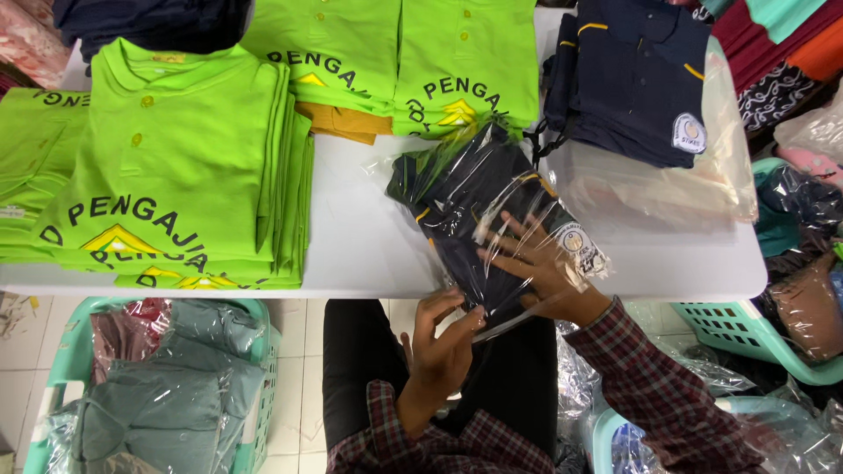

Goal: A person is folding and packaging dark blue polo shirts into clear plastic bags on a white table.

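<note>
Left hand (443,338) pinches the bagged navy shirt's (479,211) near edge; right hand (540,263) presses flat on top.

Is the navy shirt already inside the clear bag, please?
Inside: glossy film of the clear bag covers the folded navy shirt.

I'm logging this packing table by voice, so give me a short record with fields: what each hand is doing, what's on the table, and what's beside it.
left hand: left hand grips the near open edge of the clear plastic bag
right hand: right hand lies flat on top of the bag
bag contents: folded navy shirt with yellow trim
table: white table
left of the bag: stack of lime green shirts
far right: pile of navy shirts
floor left: mint basket holding bagged garments
</note>
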